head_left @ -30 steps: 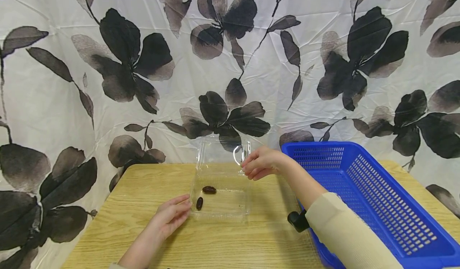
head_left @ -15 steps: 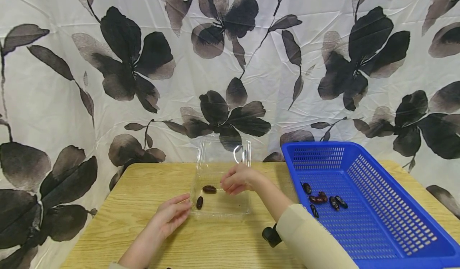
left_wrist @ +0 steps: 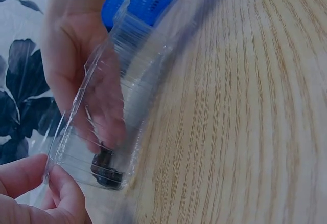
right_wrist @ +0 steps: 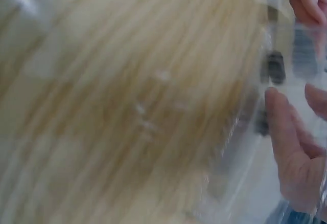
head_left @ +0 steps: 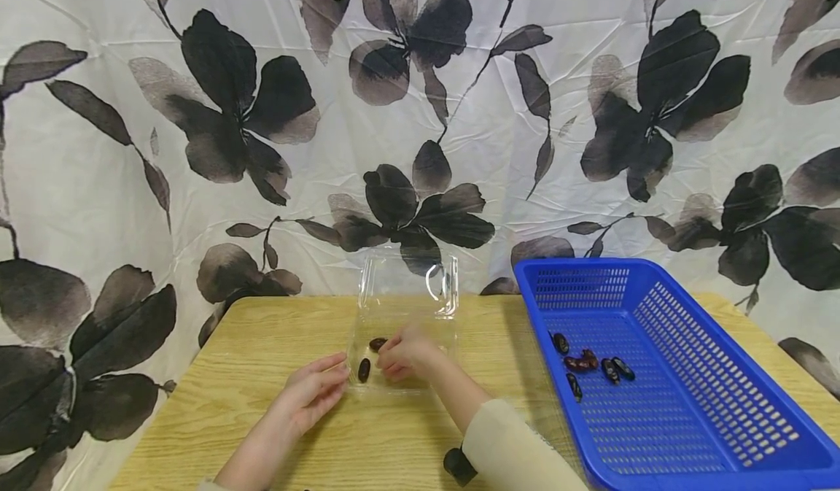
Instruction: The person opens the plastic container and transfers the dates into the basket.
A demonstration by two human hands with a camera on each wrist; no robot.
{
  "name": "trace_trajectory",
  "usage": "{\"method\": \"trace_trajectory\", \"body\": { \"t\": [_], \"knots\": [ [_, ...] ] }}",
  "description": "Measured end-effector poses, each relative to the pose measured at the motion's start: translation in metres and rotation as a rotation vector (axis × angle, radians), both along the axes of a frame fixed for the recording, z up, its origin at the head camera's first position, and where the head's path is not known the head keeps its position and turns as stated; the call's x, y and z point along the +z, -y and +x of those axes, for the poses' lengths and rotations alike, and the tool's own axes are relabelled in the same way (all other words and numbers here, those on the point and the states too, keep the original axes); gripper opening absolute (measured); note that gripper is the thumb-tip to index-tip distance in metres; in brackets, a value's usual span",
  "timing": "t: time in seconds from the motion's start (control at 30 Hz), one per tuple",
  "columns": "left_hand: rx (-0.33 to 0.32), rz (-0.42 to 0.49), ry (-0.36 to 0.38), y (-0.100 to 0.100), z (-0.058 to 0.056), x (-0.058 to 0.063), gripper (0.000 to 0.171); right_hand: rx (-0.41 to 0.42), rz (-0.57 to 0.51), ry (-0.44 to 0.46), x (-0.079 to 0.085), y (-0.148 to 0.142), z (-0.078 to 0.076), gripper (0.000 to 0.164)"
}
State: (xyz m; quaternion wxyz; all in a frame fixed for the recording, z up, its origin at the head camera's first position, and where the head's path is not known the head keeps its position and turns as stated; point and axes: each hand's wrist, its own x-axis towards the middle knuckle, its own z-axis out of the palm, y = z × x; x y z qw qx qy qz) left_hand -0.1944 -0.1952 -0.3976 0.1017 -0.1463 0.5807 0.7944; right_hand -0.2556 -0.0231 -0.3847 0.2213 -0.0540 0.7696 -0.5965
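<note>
A clear plastic clamshell container (head_left: 400,301) stands on the table with its lid raised at the back. Two dark brown dates lie in its left part, the nearer date (head_left: 364,370) lengthwise and the farther date (head_left: 377,344) partly hidden by my right hand (head_left: 412,356). That hand reaches down into the container, fingertips right at the farther date, thumb and fingers apart in the right wrist view. At the left side, my left hand (head_left: 311,396) pinches the container's rim between thumb and fingers, plain in the left wrist view.
A blue perforated plastic basket (head_left: 563,396) stands on the right of the wooden table (head_left: 262,345). Several dates (head_left: 610,370) lie in it toward its left side. Behind the table hangs a white curtain (head_left: 512,133) with dark flowers.
My right hand has moved left and down from the lid's right edge into the container, toward the dates. Its arm has uncovered the dates in the basket. My left hand stays put.
</note>
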Motion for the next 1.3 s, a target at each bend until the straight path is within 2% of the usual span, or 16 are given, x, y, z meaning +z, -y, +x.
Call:
{"method": "trace_trajectory", "body": {
  "t": [0.2, 0.33, 0.43, 0.63, 0.77, 0.87, 1.03, 1.3],
  "knots": [
    [0.004, 0.009, -0.003, -0.002, -0.001, -0.002, 0.057, -0.070, -0.009, -0.010, -0.011, 0.016, 0.003, 0.016],
    [0.006, 0.012, -0.002, -0.003, -0.002, -0.001, 0.058, -0.084, 0.046, -0.050, -0.012, 0.025, 0.004, 0.014],
    [0.010, 0.013, -0.001, -0.003, -0.002, 0.000, 0.059, -0.065, 0.129, -0.121, -0.012, 0.031, 0.006, 0.014],
    [-0.003, 0.017, -0.003, -0.001, 0.000, 0.002, 0.058, 0.007, 0.295, -0.320, -0.015, 0.036, 0.008, 0.015],
    [0.009, 0.016, 0.004, -0.001, 0.000, 0.001, 0.057, 0.038, 0.332, -0.376, -0.015, 0.036, 0.007, 0.016],
    [0.021, 0.019, 0.005, -0.001, 0.000, 0.001, 0.056, 0.038, 0.293, -0.341, -0.014, 0.036, 0.008, 0.019],
    [0.014, 0.031, 0.005, -0.001, 0.001, 0.001, 0.057, 0.008, 0.196, -0.217, -0.015, 0.033, 0.008, 0.020],
    [0.010, 0.023, 0.004, -0.001, 0.000, 0.001, 0.057, 0.002, 0.140, -0.119, -0.013, 0.032, 0.005, 0.020]
  ]
}}
